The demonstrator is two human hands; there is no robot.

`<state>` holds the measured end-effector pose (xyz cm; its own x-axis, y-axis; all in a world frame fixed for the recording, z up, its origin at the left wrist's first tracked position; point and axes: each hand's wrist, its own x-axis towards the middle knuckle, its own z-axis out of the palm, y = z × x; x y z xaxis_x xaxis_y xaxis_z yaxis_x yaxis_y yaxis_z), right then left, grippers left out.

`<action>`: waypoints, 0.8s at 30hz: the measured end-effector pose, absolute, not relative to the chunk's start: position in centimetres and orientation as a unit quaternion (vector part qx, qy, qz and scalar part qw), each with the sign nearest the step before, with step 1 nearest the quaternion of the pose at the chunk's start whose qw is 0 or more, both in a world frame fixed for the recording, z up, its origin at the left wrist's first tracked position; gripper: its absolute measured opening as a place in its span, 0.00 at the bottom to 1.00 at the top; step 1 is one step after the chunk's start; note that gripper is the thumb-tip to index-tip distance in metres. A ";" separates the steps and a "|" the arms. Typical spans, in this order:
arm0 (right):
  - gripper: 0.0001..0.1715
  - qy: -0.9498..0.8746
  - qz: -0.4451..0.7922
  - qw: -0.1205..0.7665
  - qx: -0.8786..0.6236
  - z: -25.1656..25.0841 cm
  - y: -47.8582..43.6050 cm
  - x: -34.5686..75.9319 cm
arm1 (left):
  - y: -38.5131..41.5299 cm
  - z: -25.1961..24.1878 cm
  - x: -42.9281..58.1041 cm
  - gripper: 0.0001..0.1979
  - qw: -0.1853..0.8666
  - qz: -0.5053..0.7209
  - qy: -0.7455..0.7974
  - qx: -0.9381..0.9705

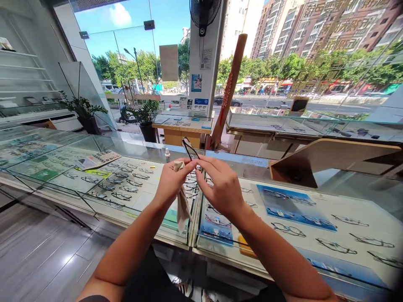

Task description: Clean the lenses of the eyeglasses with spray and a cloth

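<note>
Over the glass counter, a pair of dark-framed eyeglasses (190, 149) is tilted upward between my two hands. My left hand (171, 181) is closed, its thumb and fingers pinching the near end of the glasses. A pale beige cleaning cloth (182, 209) hangs down from that same hand. My right hand (220, 184) grips the glasses from the other side with thumb and index finger, the other fingers curled. The fingers partly hide the frame, so I cannot tell exactly which part each one holds. A small white spray bottle (167, 155) stands on the counter just beyond my left hand.
Rows of eyeglasses (121, 196) lie inside the glass display case (147, 144) below. A booklet (99, 159) rests on top at left, and a brown wooden stand (317, 159) is at right. Potted plants (146, 115) and a wooden post (231, 84) stand beyond.
</note>
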<state>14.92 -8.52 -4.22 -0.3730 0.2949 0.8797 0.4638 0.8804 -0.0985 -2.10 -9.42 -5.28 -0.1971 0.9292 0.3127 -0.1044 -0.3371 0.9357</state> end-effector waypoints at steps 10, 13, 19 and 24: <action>0.31 -0.760 0.074 0.499 -0.411 -8.3 -2.1 20.8 | -9.7 -2.1 -10.4 0.15 0.195 0.218 0.558 0.776; 0.31 -0.755 0.102 0.470 -0.447 -11.1 0.3 22.0 | -9.0 -2.8 -10.8 0.10 0.128 0.062 0.560 0.816; 0.31 -0.747 0.115 0.453 -0.474 -12.8 1.1 22.6 | -8.6 -5.9 -9.1 0.06 0.078 -0.092 0.559 0.820; 0.31 -0.755 0.120 0.437 -0.474 -12.6 0.5 22.2 | -8.1 -7.3 -8.2 0.07 0.058 -0.131 0.539 0.830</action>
<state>22.19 0.47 -12.59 -0.1679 0.8205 0.5464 0.6115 0.5214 -0.5951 -8.17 -8.09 -7.33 0.3847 0.8799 -0.2790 0.9100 -0.4122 -0.0453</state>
